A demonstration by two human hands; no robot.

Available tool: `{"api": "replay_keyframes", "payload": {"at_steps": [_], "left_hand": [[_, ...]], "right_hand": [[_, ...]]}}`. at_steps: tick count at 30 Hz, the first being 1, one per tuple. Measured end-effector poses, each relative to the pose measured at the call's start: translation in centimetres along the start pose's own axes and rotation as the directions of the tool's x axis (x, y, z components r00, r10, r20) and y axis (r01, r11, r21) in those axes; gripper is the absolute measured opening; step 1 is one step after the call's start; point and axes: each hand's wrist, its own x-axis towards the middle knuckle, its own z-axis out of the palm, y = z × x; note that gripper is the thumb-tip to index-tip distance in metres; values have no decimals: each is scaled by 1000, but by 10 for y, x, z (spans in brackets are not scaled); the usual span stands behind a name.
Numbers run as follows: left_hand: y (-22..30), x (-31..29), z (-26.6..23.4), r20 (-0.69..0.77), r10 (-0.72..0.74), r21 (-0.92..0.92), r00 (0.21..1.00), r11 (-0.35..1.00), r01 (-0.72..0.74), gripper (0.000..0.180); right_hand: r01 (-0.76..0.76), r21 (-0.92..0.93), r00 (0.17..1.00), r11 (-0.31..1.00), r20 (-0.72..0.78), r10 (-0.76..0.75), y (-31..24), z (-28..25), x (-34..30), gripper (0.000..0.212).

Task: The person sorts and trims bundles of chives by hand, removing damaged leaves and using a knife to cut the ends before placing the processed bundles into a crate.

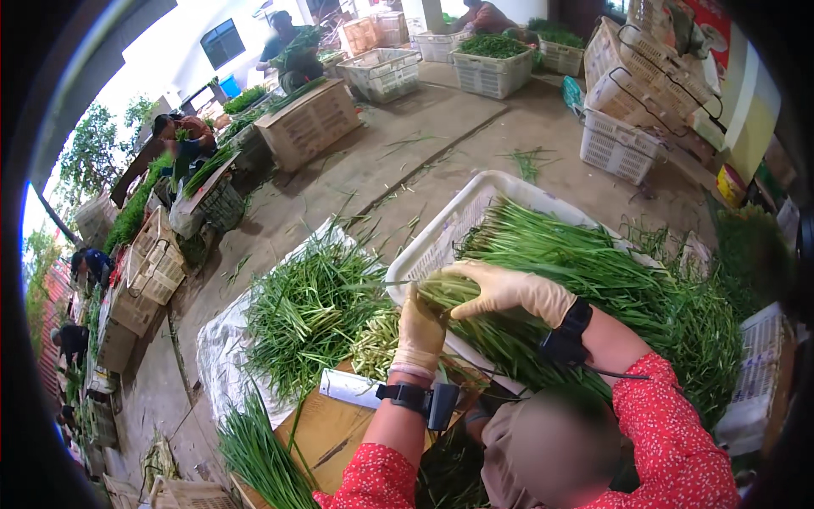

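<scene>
And on the wooden tabletop (pixel 339 428), a green bundle (pixel 261 454) lies at left, a white strip (pixel 346 388) at the far edge!

Two gloved hands (pixel 519 293) by a white crate (pixel 445 235), long green stalks (pixel 560 246) inside, loose greens (pixel 309 310) alongside

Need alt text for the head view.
Gloved left hand and right hand meet at the pale stems of long greens by a white crate. Left, a loose pile covers part of a white sheet; beyond, other people among crates.

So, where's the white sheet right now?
Head view, left of centre: the white sheet lies beneath the loose green stalks, left of the left hand.
</scene>
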Motion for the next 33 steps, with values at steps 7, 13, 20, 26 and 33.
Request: {"api": "replay_keyframes", "payload": {"at_steps": [7,13,20,26,33], "left_hand": [[62,5,26,-13,-355,-665,935,702,257,53],[76,-11,54,-153,-184,-291,971,947,134,51],[80,-28,46,-297,122,-35,947,990,-139,40],[72,-39,77,117,154,963,981,225,-150,69],[1,-43,89,146,-216,989,965,53,-138,51]], "right_hand": [[-137,99,989,986,-50,143,-28,1,-3,127],[-147,288,943,946,-249,222,-21,20,-8,101],[-58,473,917,879,-324,235,-34,-10,-39,54],[97,678,965,728,-244,99,-36,-3,-69,54],[67,616,952,785,-274,134,-79,-22,-101,51]]}}
